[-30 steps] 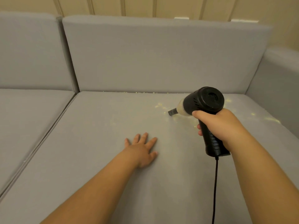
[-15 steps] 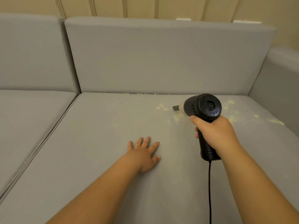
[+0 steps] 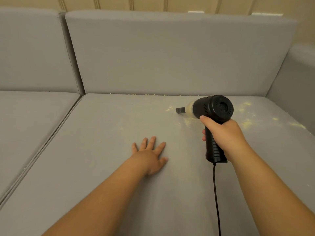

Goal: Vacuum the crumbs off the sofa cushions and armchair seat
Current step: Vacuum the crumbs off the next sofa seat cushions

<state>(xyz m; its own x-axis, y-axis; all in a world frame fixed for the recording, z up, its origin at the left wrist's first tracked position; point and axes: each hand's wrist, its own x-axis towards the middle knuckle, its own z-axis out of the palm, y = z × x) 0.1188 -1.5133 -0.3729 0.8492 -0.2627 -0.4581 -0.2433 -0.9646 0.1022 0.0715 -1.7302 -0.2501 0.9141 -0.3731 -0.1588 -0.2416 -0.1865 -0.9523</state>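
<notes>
- The right hand (image 3: 225, 133) is wrapping its fingers around the ribbed grip of a black pistol-shaped handheld vacuum (image 3: 214, 113) with a translucent pale dust cup, the thumb lying along the grip just under the round motor body.
- The vacuum's narrow dark nozzle (image 3: 180, 110) is pointing away from that hand toward the left, its tip touching or just above the grey fabric seat cushion (image 3: 105, 150); I cannot tell which.
- Pale yellow crumbs (image 3: 247, 122) are lying scattered on the cushion beyond and to the right of the right hand, with a small patch just ahead of the nozzle tip and a thin line along the seam under the grey back cushion (image 3: 170, 53).
- A thin black power cord (image 3: 216, 198) is hanging from the grip's base, beneath the right hand.
- The left hand (image 3: 150, 155) is lying flat, palm down, fingers spread, on the seat cushion, left of the vacuum and apart from it.
</notes>
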